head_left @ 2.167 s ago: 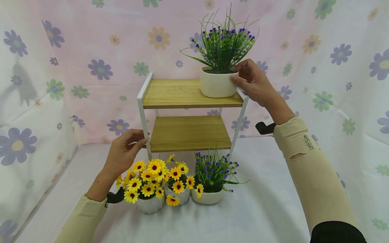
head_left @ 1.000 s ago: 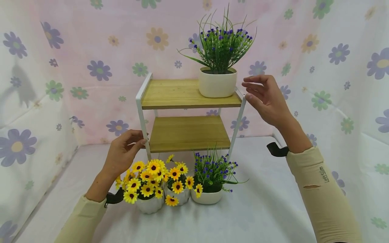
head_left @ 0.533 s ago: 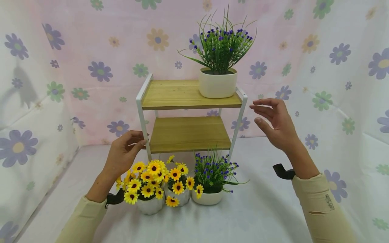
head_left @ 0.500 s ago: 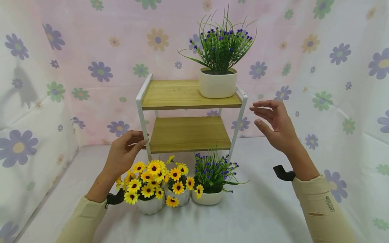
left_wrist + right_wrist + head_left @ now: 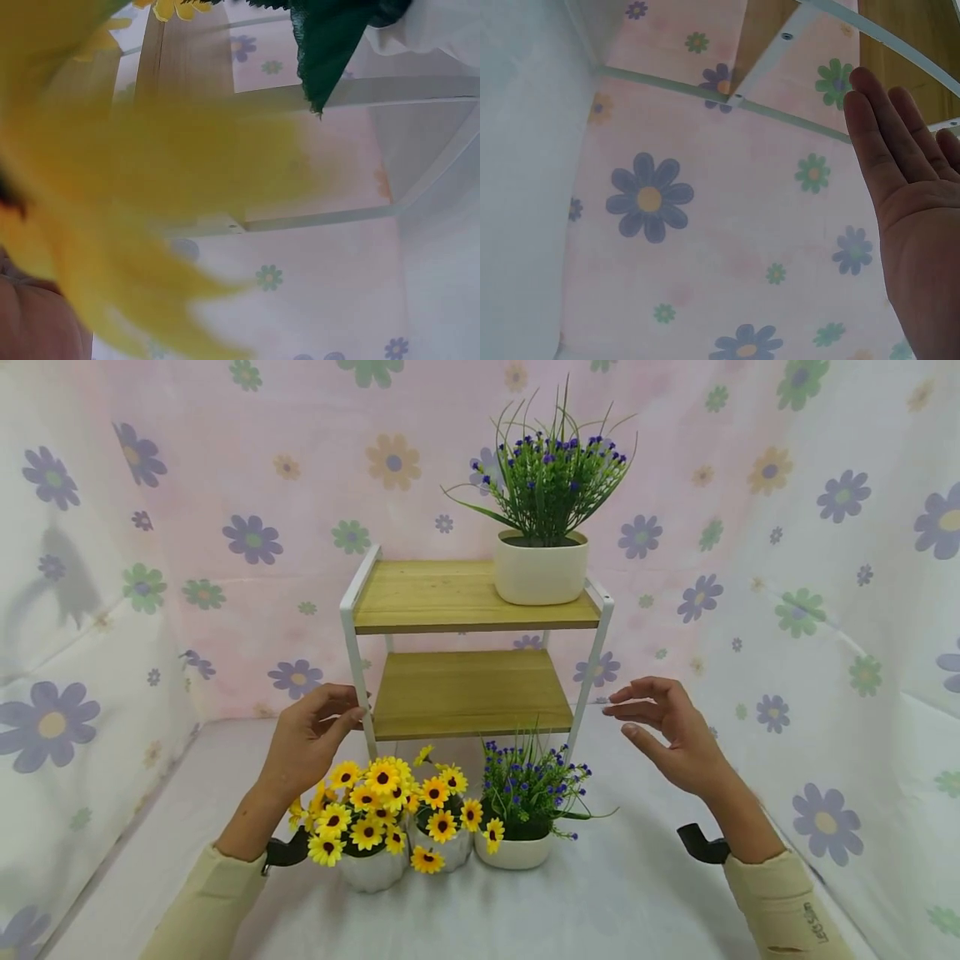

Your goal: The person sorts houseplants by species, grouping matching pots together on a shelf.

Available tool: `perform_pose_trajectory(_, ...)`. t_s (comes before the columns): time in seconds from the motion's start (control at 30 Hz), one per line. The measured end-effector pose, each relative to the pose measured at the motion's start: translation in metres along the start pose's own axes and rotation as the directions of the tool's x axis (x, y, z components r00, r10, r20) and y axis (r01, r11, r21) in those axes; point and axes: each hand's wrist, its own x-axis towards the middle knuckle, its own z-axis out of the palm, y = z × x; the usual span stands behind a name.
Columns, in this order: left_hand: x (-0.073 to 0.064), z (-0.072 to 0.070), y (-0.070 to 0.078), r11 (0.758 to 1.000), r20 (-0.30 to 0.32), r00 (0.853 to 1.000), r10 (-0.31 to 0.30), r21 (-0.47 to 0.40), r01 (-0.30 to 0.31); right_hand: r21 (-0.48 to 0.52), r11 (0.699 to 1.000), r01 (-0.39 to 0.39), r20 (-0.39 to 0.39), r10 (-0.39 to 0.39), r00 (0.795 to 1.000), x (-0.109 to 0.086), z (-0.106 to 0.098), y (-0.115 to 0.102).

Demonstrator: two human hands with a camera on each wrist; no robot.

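My left hand (image 5: 311, 735) grips the left front post of a two-tier shelf rack (image 5: 480, 622), which has wooden boards in a white frame. The thumb lies at the near side of the post and the fingertips go behind it. To the right of the rack, level with the lower board, my right hand (image 5: 671, 735) holds nothing, its fingers loosely bent and spread from the thumb. On the right of the top board stands a cream oval pot (image 5: 542, 572) of purple flowers and grass. In the right wrist view, the right palm (image 5: 930, 232) faces the rack's side.
Two ribbed whitish pots of yellow flowers (image 5: 375, 868) stand on the white cloth (image 5: 600, 893) before the rack. Beside them sits a lower cream pot (image 5: 513, 853) of purple flowers. Yellow petals (image 5: 150, 165) blur much of the left wrist view. Flower-printed curtains (image 5: 285, 502) surround everything.
The right hand has let go of the cream pot on the top board, then moved right and down beside the rack. The left hand keeps its hold on the post.
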Motion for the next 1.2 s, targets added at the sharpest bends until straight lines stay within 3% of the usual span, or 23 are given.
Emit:
perform_pose_trajectory(0.2, 0.0, 0.0, 0.0, 1.0, -0.004, 1.0, 0.003, 0.001, -0.003, 0.019, 0.998, -0.061, 0.116, 0.059, 0.992, -0.013, 0.013, 0.014)
perform_pose_trajectory(0.37, -0.001, 0.0, 0.001, 1.0, -0.008, 1.0, 0.008, -0.009, -0.008, 0.042, 0.998, -0.047, 0.214, 0.037, 0.976, -0.015, 0.026, 0.019)
perform_pose_trajectory(0.6, 0.0, 0.001, 0.002, 1.0, -0.01, 1.0, 0.002, -0.005, -0.002, 0.009, 0.992, -0.122, 0.345, 0.112, 0.932, -0.024, 0.046, 0.031)
perform_pose_trajectory(0.93, -0.001, 0.002, 0.001, 1.0, -0.012, 1.0, -0.008, -0.013, 0.008, 0.091, 0.972, -0.219, 0.533, 0.138, 0.835, -0.033, 0.058, 0.044)
perform_pose_trajectory(1.13, 0.0, 0.001, 0.001, 1.0, -0.011, 1.0, 0.0, -0.017, 0.0, 0.03, 0.93, -0.365, 0.624, 0.268, 0.734, -0.04, 0.055, 0.04)
perform_pose_trajectory(1.2, 0.0, 0.001, 0.001, 1.0, -0.01, 1.0, -0.002, -0.018, 0.002, 0.015, 0.922, -0.387, 0.638, 0.289, 0.714, -0.043, 0.058, 0.041)
